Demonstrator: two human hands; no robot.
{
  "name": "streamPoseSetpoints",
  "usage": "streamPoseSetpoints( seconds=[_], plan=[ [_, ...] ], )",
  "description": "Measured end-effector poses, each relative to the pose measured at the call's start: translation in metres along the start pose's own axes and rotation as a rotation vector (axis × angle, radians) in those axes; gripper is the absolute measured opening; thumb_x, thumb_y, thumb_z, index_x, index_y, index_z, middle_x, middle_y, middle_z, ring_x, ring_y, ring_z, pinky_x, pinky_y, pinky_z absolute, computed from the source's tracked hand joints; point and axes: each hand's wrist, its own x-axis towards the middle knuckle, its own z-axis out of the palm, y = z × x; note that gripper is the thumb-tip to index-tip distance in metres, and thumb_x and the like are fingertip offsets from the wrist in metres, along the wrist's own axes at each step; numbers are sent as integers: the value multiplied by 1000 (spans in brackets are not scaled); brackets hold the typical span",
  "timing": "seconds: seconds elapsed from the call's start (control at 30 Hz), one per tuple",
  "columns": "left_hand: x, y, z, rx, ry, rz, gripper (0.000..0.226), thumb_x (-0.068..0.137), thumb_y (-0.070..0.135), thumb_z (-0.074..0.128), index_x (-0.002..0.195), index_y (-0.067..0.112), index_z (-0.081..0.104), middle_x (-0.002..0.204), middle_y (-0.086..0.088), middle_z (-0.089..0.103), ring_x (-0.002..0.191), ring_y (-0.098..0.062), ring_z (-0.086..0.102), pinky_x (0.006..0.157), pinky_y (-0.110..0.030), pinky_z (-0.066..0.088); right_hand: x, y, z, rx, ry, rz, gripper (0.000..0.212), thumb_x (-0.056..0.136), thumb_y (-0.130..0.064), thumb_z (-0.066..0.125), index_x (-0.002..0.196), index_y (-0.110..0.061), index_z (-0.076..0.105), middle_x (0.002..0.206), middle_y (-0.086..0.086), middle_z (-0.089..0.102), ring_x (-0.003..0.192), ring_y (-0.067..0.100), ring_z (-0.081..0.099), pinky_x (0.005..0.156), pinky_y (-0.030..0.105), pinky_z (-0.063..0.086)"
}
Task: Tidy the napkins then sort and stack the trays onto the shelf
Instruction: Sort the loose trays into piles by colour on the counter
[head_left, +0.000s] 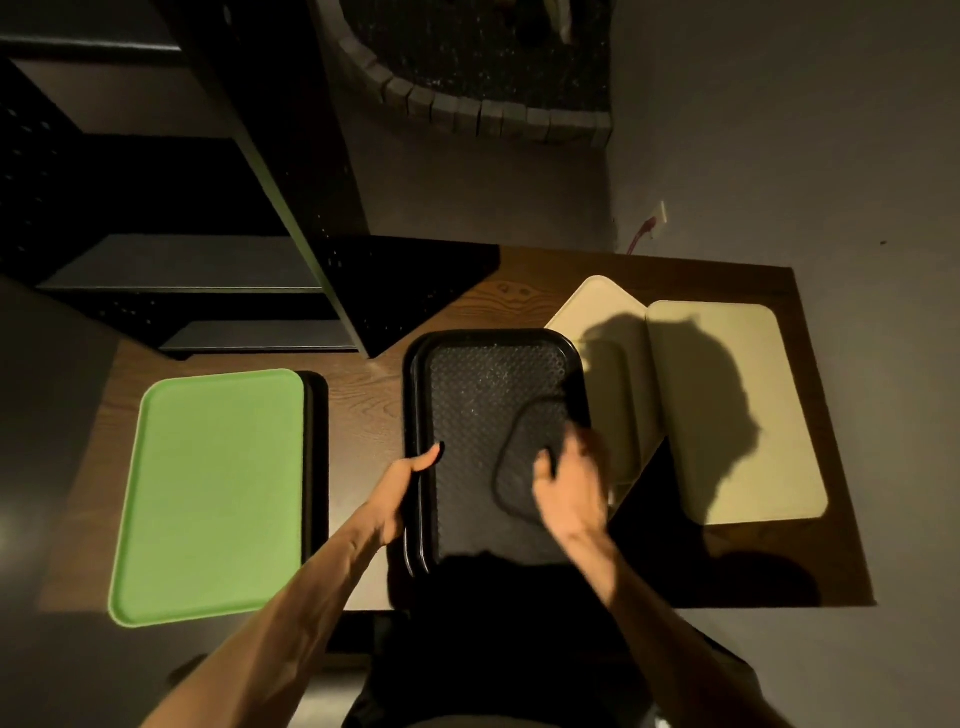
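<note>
Green tray (213, 493) at far left, lying flat on the wood-grain surface (363, 410); a black tray (318, 467) lies under it, showing only as a dark strip along its right edge. Behind these, a dark shelf unit (208, 260) rises at upper left. At centre, a stack of black trays (483, 395) with a textured floor, two rims visible along its left side. Left hand (400, 493) grips that left rim, thumb laid over the top edge and fingers curled beneath. A smaller dark rounded tray (519, 467) rests tilted on the stack's right half. Right hand (571, 483) is blurred; its fingers seem to curl about the small tray's right edge, though the grasp cannot be told for certain. To the right, a cream tray (602, 322) lies angled, partly under the black stack, and a second cream tray (748, 410) lies flat just beside it, overlapping its right edge. Hand shadows fall across both.
</note>
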Motion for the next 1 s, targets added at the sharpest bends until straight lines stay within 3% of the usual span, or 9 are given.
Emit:
streamPoseSetpoints(
  seconds=[0.07,0.2,0.3,0.37,0.5,0.7,0.8,0.87,1.0],
  plan=[
    [2,0,-3,-2,4,-10,46,88,41,64,118,6,71,117,-17,72,111,-33,67,96,-38,49,27,25,-9,51,-34,211,69,92,-46,52,144,-2,39,144,24,44,135,38,38,115,44,25],
    [3,0,-4,-37,-1,-24,47,88,44,63,118,7,68,111,-14,74,92,-27,73,80,-36,53,43,49,1,330,-182,284,85,84,-73,46,128,0,54,126,21,60,121,38,55,102,47,44],
    [9,0,-2,53,68,26,71,73,62,75,124,15,61,111,-3,70,88,-14,68,70,-29,49,34,32,-3,405,-370,328,56,104,-37,36,149,-5,32,151,17,38,141,33,35,115,36,25],
    [10,-1,-2,65,110,57,72,73,64,74,119,10,63,107,-7,73,90,-21,71,71,-29,52,33,29,5,355,-405,368,50,105,-27,33,152,-13,24,152,15,38,139,34,36,112,36,29],
    [9,-1,-7,63,123,71,72,77,68,61,115,7,70,111,-14,75,105,-31,71,95,-41,52,29,29,19,297,-316,330,46,98,-27,44,143,-17,40,142,11,49,129,33,46,108,43,39],
    [9,-7,-23,70,252,141,80,82,67,59,114,-6,67,108,-26,72,87,-33,70,78,-37,55,36,40,6,473,-255,275,32,95,-36,56,120,-17,61,121,11,65,117,31,58,101,42,47],
    [6,-9,-35,40,259,147,85,74,69,65,115,-6,67,111,-27,71,97,-42,70,91,-46,54,56,60,-2,286,-53,386,63,93,-47,55,140,-6,43,147,19,42,137,36,38,113,50,33],
    [9,-12,-42,40,235,131,80,68,70,68,109,1,72,104,-19,75,98,-37,72,96,-49,53,67,76,-7,282,-43,505,85,88,-54,59,149,-2,28,153,25,29,139,40,31,112,50,32],
    [16,-20,-40,52,345,105,43,86,62,58,77,20,59,50,11,64,64,-13,55,70,-29,41,84,96,-3,452,-115,569,94,72,-66,67,140,-6,42,135,21,51,116,38,56,96,49,50]
  ],
)
